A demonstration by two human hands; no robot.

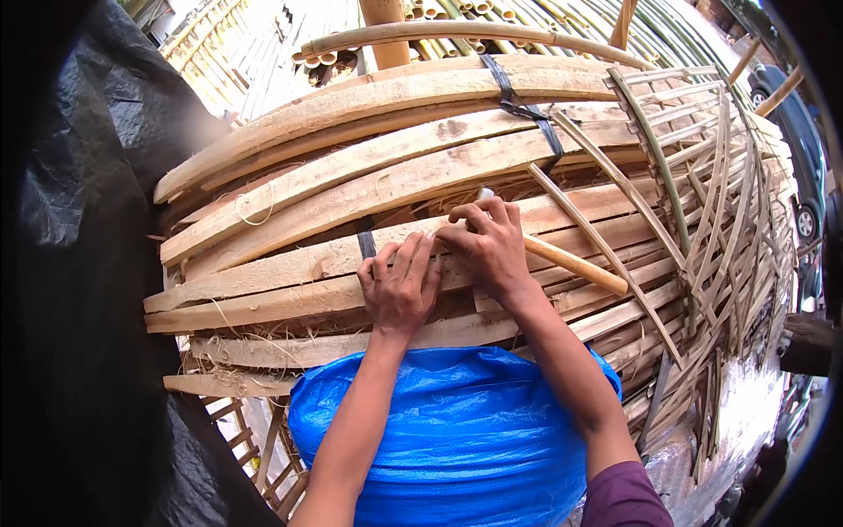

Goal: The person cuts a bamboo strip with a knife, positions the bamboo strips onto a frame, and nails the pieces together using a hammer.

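Observation:
My left hand rests on a pale wooden beam, its fingers stretched over the wood beside a black strap. Close against it, my right hand has curled fingers, with thumb and forefinger drawn together near the left fingertips. Whatever they pinch is hidden or too small to name. A hammer's wooden handle comes out from under the right hand. A small metal end shows past the knuckles, probably the hammer's head. Whether the right hand grips the hammer or only lies over it cannot be told.
More rough beams lie side by side, bound by a black strap. Thin slats form a lattice at right. A blue tarp bulges in front; a black sheet hangs left. Bamboo poles lie behind.

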